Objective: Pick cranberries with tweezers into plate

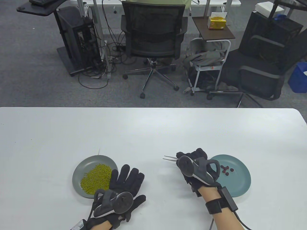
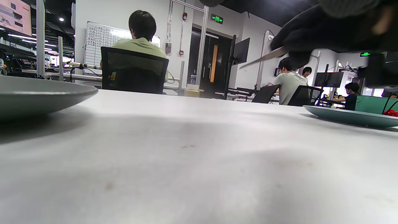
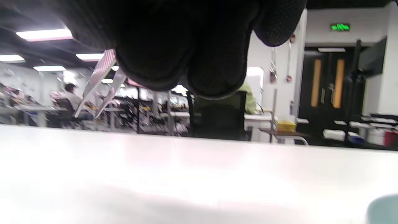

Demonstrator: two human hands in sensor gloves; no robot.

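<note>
An office of chairs lies beyond my white bench (image 1: 153,129). My right hand (image 1: 194,167) grips tweezers (image 1: 170,158), tips apart and empty; my left hand (image 1: 122,189) rests flat, fingers spread. Cranberries (image 1: 225,169), small, dark red and wrinkled, sit on the right plate (image 1: 239,184). They're probably light and soft; I'd pinch one gently across its middle.
</note>
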